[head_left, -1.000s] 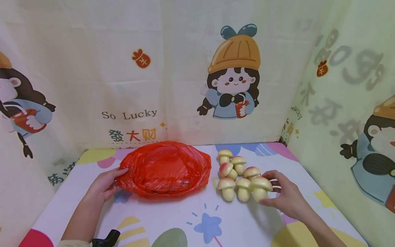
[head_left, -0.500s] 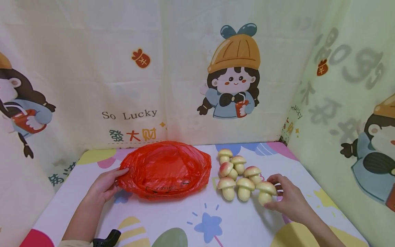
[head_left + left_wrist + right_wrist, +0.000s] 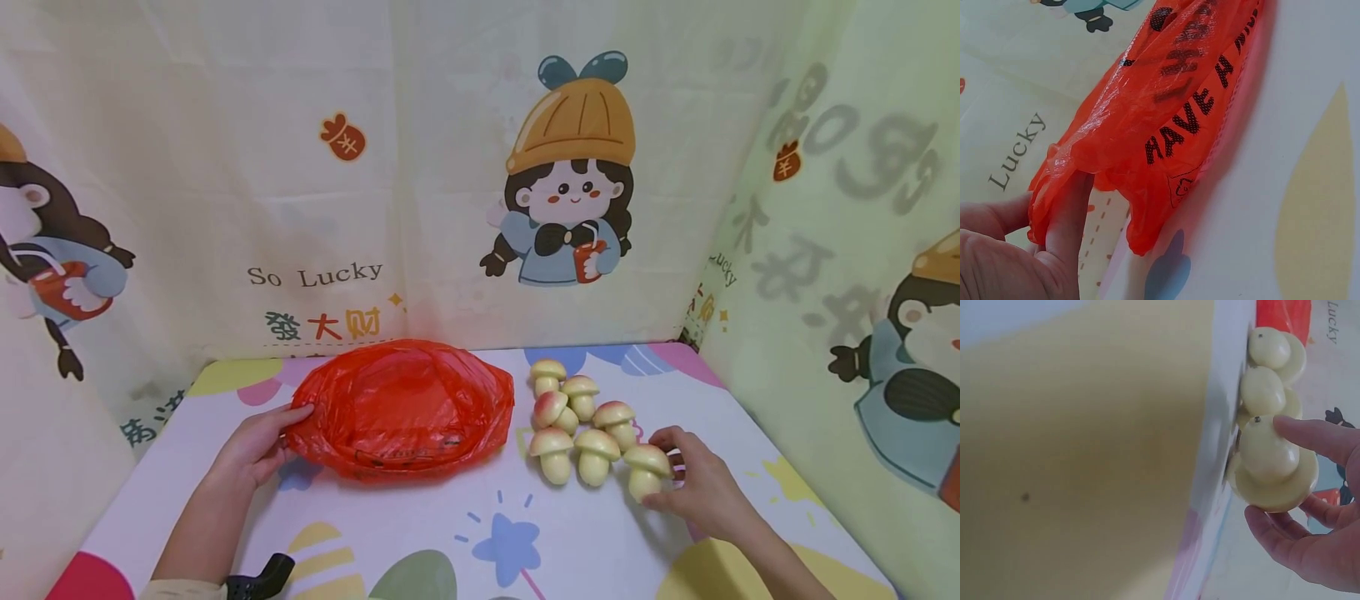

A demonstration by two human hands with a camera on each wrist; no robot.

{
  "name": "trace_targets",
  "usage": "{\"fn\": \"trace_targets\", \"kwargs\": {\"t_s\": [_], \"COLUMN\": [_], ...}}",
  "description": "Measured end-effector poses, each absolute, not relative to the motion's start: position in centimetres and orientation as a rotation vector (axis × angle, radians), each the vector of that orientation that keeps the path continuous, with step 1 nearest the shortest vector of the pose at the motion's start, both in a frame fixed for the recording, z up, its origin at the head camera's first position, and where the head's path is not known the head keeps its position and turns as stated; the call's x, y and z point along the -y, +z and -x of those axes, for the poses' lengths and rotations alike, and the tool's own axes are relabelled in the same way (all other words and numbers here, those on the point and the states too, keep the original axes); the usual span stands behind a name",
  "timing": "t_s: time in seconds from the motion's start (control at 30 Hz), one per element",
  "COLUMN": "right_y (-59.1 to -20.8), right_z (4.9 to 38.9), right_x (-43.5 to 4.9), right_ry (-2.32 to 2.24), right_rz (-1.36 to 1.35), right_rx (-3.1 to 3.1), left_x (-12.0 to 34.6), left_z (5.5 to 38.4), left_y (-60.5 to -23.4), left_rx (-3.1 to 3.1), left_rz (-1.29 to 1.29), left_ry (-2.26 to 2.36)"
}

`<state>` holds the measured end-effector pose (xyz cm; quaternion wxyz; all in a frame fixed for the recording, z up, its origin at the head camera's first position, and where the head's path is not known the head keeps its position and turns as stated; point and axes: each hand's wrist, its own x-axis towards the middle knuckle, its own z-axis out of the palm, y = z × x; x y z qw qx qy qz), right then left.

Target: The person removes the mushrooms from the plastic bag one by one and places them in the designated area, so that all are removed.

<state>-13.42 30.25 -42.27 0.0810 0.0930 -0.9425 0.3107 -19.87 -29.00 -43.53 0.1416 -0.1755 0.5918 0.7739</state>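
Observation:
A red plastic bag [image 3: 408, 408] lies with its mouth spread on the left half of the table. My left hand [image 3: 255, 447] pinches the bag's left edge; in the left wrist view the film of the bag [image 3: 1166, 112] hangs over the fingers, partly hiding them. On the right, my right hand [image 3: 699, 485] holds a cream-coloured toy mushroom [image 3: 647, 472] between thumb and fingers, cap up. From the right wrist view, the thumb presses this mushroom's stem [image 3: 1267, 447] and the fingers touch its cap. Several more toy mushrooms [image 3: 596, 457], some with reddish caps, stand close together left of it.
A patterned white tabletop [image 3: 360, 533] carries everything. Printed cloth [image 3: 442, 208] stands up behind it and along both sides. A black strap with a device [image 3: 262, 577] is on the left wrist.
My right hand has drawn its mushroom slightly right and toward me, opening a gap from the neighbouring mushrooms. The left hand and the bag stay in place.

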Motion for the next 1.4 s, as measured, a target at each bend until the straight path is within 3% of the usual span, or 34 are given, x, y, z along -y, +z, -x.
{"fn": "trace_targets", "kwargs": {"t_s": [1.4], "right_y": [-43.5], "right_z": [13.8], "right_x": [-30.1], "right_ry": [0.868], "right_rz": [-0.231], "right_rx": [2.879], "left_x": [29.0], "left_z": [19.6], "left_y": [-43.4], "left_rx": [-1.738], "left_rz": [0.51], "left_ry": [2.235]}}
